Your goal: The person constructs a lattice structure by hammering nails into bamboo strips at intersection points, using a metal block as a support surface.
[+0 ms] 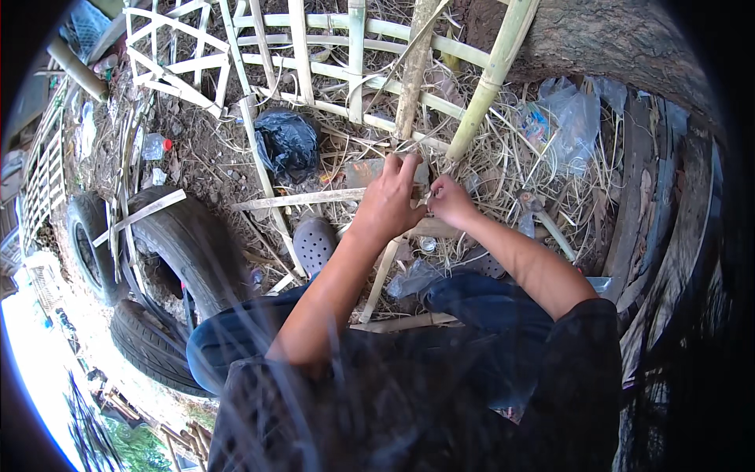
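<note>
A flat pale bamboo strip [303, 199] runs in from the left and passes under my left hand [387, 200]. The fingers of that hand bend over the strip, with the thumb toward the right. Close beside it, my right hand [452, 202] is closed in a pinch; what lies between its fingertips is hidden. Another bamboo strip [381, 279] slants up from between my legs toward the hands. Just beyond my fingers, a bamboo lattice [356, 59] of crossed slats stands over the ground. Behind my left hand lies a flat grey-brown block [363, 171], partly covered.
A black plastic bag [288, 145] lies left of my hands, near a grey clog [314, 245]. Old tyres [185, 244] stand further left. Clear plastic bags [572, 126] and bamboo shavings lie at right, under a thick tree trunk [609, 43]. A hammer-like tool [543, 216] rests at right.
</note>
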{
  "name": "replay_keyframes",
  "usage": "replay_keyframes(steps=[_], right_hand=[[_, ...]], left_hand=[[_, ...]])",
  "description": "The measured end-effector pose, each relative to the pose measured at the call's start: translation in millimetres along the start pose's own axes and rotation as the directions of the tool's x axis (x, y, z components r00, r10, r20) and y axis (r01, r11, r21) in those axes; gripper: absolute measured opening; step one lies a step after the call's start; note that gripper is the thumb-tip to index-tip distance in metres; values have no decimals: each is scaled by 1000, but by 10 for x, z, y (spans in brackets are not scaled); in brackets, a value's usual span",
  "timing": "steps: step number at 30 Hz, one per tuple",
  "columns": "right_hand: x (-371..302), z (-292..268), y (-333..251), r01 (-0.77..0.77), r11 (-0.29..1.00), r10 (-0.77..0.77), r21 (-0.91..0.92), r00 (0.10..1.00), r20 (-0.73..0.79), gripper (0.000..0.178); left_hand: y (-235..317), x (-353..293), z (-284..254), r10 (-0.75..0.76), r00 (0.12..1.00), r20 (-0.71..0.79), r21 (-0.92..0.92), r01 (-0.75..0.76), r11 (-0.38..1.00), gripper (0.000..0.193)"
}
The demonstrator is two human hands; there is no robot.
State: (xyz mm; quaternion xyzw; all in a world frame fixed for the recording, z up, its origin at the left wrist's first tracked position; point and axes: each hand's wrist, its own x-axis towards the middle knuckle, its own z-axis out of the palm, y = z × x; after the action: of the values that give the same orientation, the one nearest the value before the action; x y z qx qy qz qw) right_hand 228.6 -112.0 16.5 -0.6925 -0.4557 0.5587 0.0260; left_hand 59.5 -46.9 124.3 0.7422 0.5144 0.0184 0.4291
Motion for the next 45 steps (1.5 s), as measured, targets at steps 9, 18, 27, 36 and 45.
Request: replay_keyframes(steps=[9, 18, 27, 36, 45], right_hand=[[-486, 281, -621, -82, 865, -159, 495, 891, 426, 23], [-1343, 36, -1211, 272, 744, -417, 611, 902, 107, 27], [-2435, -699, -1909, 522, 430, -645, 736, 749, -155, 33], [-3124, -1343, -2374, 688, 238, -748, 686, 580, -323, 33], [-3292, -1705, -2360, 804, 224, -839, 551, 447, -311, 35]], left_hand=[[-583, -203, -636, 95, 957, 273, -52, -84, 995, 51], [-150, -586, -1457, 197, 926, 323, -223, -127, 966, 28], [1124, -1422, -2174, 484, 841, -240, -126, -522, 844, 28], [2127, -1821, -2781, 725, 583, -366, 241, -693, 679, 29], [2554, -2043, -3121, 844, 495, -207, 518, -676, 524, 26]])
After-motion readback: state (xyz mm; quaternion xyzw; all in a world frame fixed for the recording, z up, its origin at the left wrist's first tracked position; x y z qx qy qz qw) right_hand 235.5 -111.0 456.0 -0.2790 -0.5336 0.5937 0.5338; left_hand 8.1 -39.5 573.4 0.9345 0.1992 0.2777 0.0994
